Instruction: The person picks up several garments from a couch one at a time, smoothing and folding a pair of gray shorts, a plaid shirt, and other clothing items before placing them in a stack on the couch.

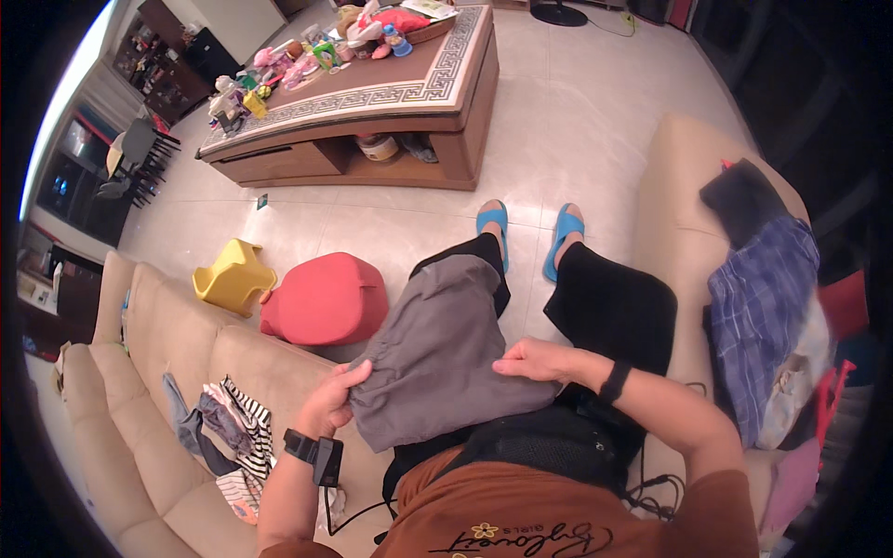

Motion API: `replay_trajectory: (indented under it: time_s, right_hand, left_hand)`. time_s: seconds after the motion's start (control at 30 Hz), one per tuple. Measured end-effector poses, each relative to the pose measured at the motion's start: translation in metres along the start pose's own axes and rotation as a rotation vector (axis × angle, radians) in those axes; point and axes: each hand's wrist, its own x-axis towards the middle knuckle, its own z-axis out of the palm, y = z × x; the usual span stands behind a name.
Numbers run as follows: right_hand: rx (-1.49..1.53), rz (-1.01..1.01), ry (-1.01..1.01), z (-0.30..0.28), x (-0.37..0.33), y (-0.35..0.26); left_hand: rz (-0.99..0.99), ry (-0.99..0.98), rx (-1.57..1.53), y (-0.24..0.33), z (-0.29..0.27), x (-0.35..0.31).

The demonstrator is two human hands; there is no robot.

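A grey cloth garment lies spread over my lap, with a gathered edge on its left side. My left hand grips that left edge, thumb on top and fingers tucked underneath. At the right side of the cloth, my right hand is closed in a pinch on the fabric; its fingertips are partly hidden. Below the garment show my black trousers. Whether the cloth is shorts or another garment, I cannot tell.
Crumpled clothes lie on the beige sofa to my left. A blue plaid shirt and other clothes drape over the seat at right. A red stool and yellow stool stand before the sofa. Ahead is a cluttered wooden coffee table.
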Motion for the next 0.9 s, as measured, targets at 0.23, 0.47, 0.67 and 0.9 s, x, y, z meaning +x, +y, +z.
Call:
replay_trajectory:
  time_s: [0.23,0.47,0.67,0.9]
  right_hand:
    - [0.349,-0.377,0.165,-0.034,-0.051,-0.062]
    - [0.831,-0.194,-0.03,-0.038,-0.042,-0.051]
    - [0.831,-0.392,0.186,-0.05,-0.031,-0.083]
    - [0.471,-0.712,0.368,-0.035,-0.066,-0.132]
  left_hand:
    - [0.578,-0.156,0.065,0.034,0.051,-0.034]
    - [0.506,-0.198,0.539,0.037,0.057,-0.022]
    - [0.552,-0.154,0.093,0.045,0.073,-0.021]
    - [1.103,0.003,0.344,0.082,0.067,-0.045]
